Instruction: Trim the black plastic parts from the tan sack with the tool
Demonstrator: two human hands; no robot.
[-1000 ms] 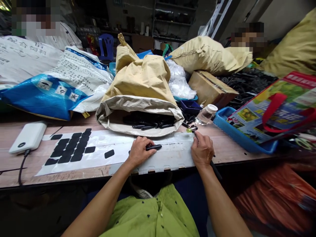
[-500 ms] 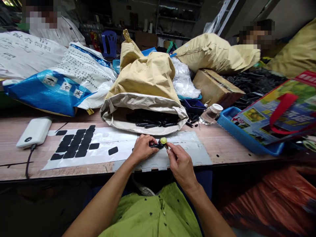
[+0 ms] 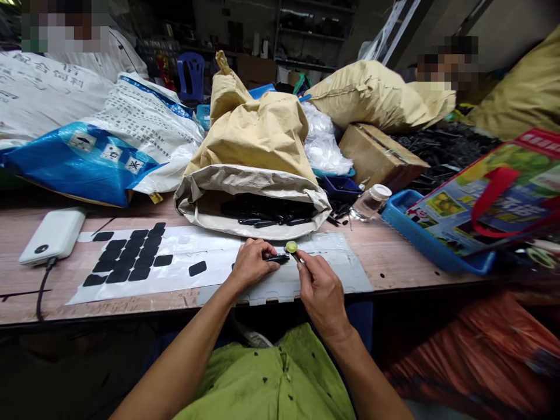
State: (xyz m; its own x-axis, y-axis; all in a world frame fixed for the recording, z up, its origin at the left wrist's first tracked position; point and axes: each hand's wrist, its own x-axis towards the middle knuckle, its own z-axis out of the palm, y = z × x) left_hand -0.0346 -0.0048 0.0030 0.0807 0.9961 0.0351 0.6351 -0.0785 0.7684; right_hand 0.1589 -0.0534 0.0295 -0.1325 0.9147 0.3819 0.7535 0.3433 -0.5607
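My left hand (image 3: 249, 262) is closed round a small black plastic part (image 3: 278, 258), pressing it down on a grey sheet (image 3: 324, 274) at the table's front edge. My right hand (image 3: 318, 286) pinches a thin tool with a yellow-green tip (image 3: 291, 247), and that tip touches the part's right end. Just behind my hands lies an open tan paper sack (image 3: 254, 175) with several more black parts (image 3: 266, 214) in its mouth. To the left, a white backing sheet (image 3: 175, 256) carries several black rounded pads (image 3: 131, 259).
A white power bank (image 3: 52, 233) with a cable lies far left. A clear bottle (image 3: 370, 201), a blue tray (image 3: 420, 239) with a printed bag, a cardboard box (image 3: 376, 154) and more sacks crowd the back. Two other people sit beyond the table.
My right hand came in from the right, near the bottle, and brought the yellow-green tool tip to the black part in my left hand. The left hand stayed put.
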